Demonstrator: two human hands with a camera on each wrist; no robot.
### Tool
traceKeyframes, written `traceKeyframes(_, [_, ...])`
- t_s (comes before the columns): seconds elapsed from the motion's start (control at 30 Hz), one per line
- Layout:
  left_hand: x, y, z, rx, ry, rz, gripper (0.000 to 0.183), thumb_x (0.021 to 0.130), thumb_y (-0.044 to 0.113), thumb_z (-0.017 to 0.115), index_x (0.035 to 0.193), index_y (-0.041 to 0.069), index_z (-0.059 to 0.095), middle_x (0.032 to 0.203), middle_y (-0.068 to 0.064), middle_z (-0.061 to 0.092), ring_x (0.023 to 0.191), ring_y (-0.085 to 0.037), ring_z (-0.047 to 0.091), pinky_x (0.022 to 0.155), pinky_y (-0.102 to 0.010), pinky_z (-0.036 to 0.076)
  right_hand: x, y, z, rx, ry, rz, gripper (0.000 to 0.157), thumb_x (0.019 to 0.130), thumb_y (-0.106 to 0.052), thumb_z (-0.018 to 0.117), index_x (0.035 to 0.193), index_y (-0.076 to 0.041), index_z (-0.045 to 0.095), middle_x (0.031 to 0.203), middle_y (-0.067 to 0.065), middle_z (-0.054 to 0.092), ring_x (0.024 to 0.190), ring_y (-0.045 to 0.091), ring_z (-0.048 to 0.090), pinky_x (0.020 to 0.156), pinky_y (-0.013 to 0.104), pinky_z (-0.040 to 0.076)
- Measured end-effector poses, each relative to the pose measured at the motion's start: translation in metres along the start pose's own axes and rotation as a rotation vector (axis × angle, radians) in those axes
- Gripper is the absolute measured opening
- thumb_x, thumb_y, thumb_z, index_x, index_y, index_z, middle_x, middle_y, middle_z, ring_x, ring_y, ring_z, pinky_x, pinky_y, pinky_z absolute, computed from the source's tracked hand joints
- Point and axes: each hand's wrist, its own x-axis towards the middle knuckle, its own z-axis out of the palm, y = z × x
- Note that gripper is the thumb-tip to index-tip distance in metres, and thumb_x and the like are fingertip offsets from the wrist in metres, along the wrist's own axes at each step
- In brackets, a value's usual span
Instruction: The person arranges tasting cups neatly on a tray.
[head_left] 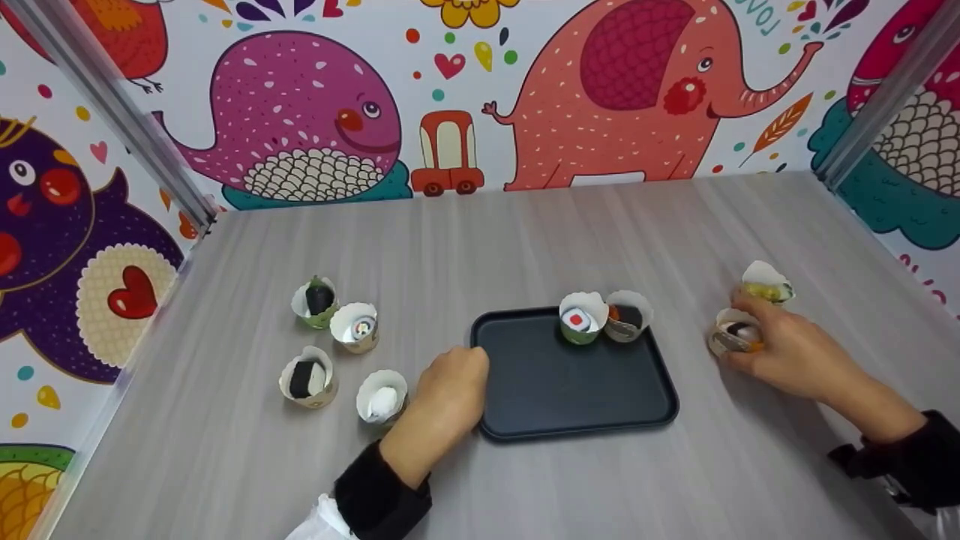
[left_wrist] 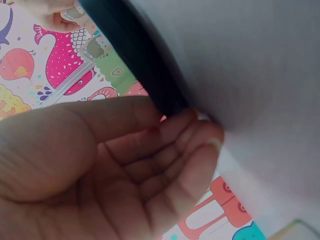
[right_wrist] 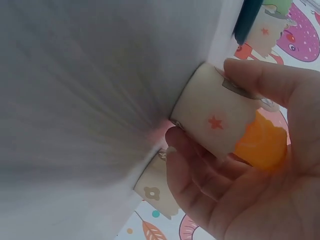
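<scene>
My left hand [head_left: 450,386] holds the left edge of a dark rectangular tray [head_left: 570,394]; in the left wrist view its thumb and curled fingers meet at the tray's rim [left_wrist: 137,52]. On the right, my right hand [head_left: 799,352] grips a paper cup [right_wrist: 210,112] between thumb and fingers. The cup is beige with a small red star, and an orange piece [right_wrist: 262,142] shows at its mouth. Inside it, a white and black sushi piece [head_left: 742,330] is partly hidden. Just behind stands another paper cup [head_left: 763,274] with yellow-green food.
At the tray's back edge sit a green cup [head_left: 581,334] with a red-centred sushi roll and a beige cup [head_left: 628,328] with black and orange food. Left of the tray stand several more filled cups, one white-filled cup [head_left: 381,394] beside my left hand. Patterned walls border the table.
</scene>
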Motion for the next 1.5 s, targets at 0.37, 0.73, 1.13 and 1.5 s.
traceKeyframes(0.37, [-0.001,0.001,0.0,0.018,0.01,0.004,0.01,0.088,-0.013,0.067,0.085,-0.003,0.067,0.085,-0.023,0.069,0.082,-0.039,0.072,0.067,-0.05,0.059,0.0,0.0,0.001,0.008,-0.012,0.027,0.08,0.084,-0.02,0.086,0.146,0.008,0.043,0.129,0.037,0.06,0.101,0.045,0.063,0.091,0.068,0.05])
traceKeyframes(0.73, [-0.001,0.0,0.002,0.007,0.025,0.006,0.011,0.089,-0.012,0.065,0.085,-0.002,0.068,0.085,-0.022,0.07,0.081,-0.039,0.072,0.066,-0.051,0.059,-0.001,0.002,0.0,0.021,0.0,0.028,0.082,0.083,-0.02,0.087,0.146,0.012,0.046,0.131,0.039,0.059,0.11,0.049,0.061,0.095,0.071,0.046])
traceKeyframes(1.13, [-0.002,-0.001,0.002,-0.005,0.066,0.045,0.016,0.088,-0.015,0.067,0.078,-0.002,0.065,0.078,-0.02,0.068,0.073,-0.034,0.072,0.057,-0.046,0.058,-0.001,0.004,0.001,-0.029,0.041,-0.005,0.085,0.077,-0.021,0.09,0.144,0.012,0.048,0.122,0.039,0.064,0.101,0.047,0.067,0.085,0.064,0.051])
traceKeyframes(1.5, [-0.002,-0.001,0.001,-0.005,0.038,0.028,0.013,0.089,-0.013,0.066,0.081,-0.002,0.066,0.083,-0.022,0.07,0.077,-0.038,0.072,0.062,-0.048,0.059,0.006,-0.016,-0.023,0.002,0.07,0.005,0.075,0.082,-0.024,0.09,0.135,0.01,0.05,0.113,0.035,0.068,0.089,0.039,0.066,0.08,0.058,0.055])
